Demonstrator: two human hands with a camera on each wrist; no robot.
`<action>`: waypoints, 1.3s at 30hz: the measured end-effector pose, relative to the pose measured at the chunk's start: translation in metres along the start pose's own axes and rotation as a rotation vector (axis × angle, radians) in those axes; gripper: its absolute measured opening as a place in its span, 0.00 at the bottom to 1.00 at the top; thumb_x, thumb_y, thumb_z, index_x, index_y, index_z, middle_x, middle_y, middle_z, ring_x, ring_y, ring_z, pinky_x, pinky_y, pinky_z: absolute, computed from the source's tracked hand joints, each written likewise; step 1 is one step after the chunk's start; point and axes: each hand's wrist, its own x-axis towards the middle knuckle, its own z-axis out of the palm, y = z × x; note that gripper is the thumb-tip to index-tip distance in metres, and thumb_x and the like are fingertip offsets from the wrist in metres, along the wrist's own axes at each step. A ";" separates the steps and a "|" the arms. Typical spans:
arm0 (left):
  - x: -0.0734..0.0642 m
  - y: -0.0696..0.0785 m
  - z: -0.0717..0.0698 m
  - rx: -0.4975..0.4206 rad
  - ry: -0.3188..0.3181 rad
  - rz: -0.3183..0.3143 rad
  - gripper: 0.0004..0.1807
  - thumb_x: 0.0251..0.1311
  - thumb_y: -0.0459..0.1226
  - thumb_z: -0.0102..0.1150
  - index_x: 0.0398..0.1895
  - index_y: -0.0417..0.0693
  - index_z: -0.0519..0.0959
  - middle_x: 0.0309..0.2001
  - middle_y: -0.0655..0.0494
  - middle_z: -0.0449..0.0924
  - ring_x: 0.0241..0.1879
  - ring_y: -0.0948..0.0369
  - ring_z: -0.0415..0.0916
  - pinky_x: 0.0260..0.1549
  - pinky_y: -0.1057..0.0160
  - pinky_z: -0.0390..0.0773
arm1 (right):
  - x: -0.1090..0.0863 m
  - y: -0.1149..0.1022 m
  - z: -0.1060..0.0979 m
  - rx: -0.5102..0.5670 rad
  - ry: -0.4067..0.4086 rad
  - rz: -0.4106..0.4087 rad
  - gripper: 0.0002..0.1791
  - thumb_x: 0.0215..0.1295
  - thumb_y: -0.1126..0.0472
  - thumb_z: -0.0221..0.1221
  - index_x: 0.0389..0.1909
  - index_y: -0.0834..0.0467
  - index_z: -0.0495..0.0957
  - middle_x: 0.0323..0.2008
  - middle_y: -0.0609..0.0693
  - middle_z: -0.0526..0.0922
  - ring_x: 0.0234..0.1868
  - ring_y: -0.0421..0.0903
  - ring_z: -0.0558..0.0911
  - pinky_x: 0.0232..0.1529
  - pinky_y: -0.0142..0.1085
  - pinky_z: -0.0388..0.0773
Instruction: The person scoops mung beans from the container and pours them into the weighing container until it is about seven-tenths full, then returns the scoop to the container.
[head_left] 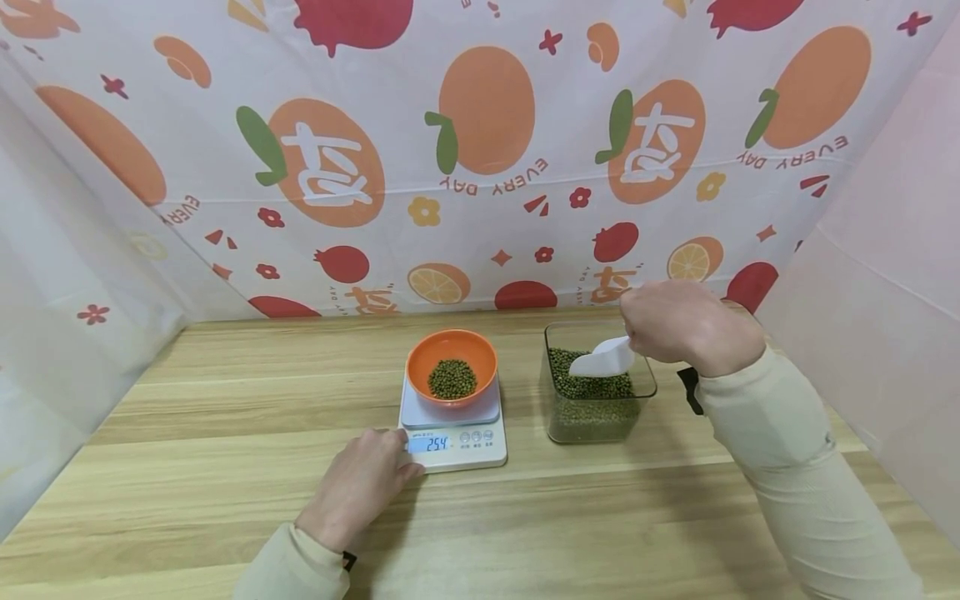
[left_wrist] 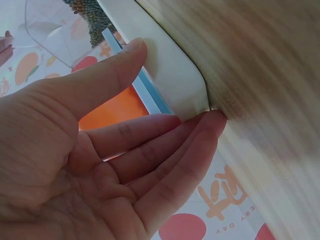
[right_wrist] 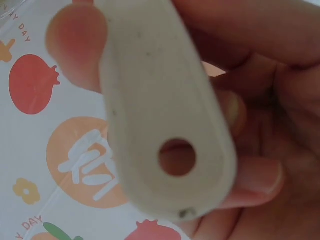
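Observation:
An orange bowl (head_left: 486, 354) with a small heap of green mung beans (head_left: 452, 379) sits on a white kitchen scale (head_left: 450, 459), whose lit display shows the digits 2, 5, 4. My left hand (head_left: 363, 479) grips the scale's near left corner, thumb (left_wrist: 112, 70) on one side and fingertips on the other. Over a clear plastic container (head_left: 647, 385) partly filled with mung beans (head_left: 596, 410), my right hand (head_left: 678, 323) holds a white scoop (head_left: 603, 360) by its handle. The scoop's tip points left; its contents cannot be made out.
The scale and container stand apart on a wood-grain table (head_left: 225, 433). Behind the table hangs a white curtain (head_left: 405, 167) printed with fruit, and plain pale sheets close off both sides.

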 end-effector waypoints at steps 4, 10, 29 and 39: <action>0.000 0.000 -0.001 0.004 -0.004 -0.003 0.13 0.48 0.34 0.79 0.31 0.36 0.83 0.23 0.54 0.78 0.20 0.62 0.64 0.18 0.62 0.67 | 0.001 -0.001 -0.001 0.006 -0.015 0.004 0.21 0.54 0.75 0.56 0.10 0.51 0.66 0.16 0.42 0.57 0.22 0.41 0.58 0.20 0.35 0.55; 0.000 0.000 -0.001 0.005 -0.006 -0.003 0.13 0.48 0.34 0.79 0.30 0.36 0.83 0.22 0.54 0.78 0.20 0.62 0.64 0.18 0.62 0.68 | 0.005 0.000 -0.003 -0.016 -0.070 0.016 0.15 0.58 0.72 0.61 0.17 0.54 0.73 0.16 0.43 0.64 0.23 0.42 0.63 0.20 0.36 0.60; 0.000 0.000 0.000 0.011 -0.005 -0.002 0.13 0.48 0.35 0.79 0.30 0.37 0.83 0.21 0.55 0.75 0.19 0.62 0.63 0.17 0.62 0.67 | 0.015 -0.003 -0.003 -0.034 -0.211 0.070 0.14 0.60 0.73 0.58 0.18 0.55 0.73 0.18 0.46 0.65 0.21 0.42 0.62 0.21 0.36 0.59; -0.001 -0.001 0.002 0.010 0.009 0.006 0.13 0.48 0.34 0.80 0.29 0.37 0.83 0.22 0.54 0.76 0.20 0.61 0.64 0.18 0.61 0.68 | 0.017 -0.003 -0.004 -0.047 -0.219 0.044 0.13 0.62 0.71 0.60 0.20 0.55 0.75 0.18 0.46 0.69 0.22 0.42 0.65 0.22 0.35 0.62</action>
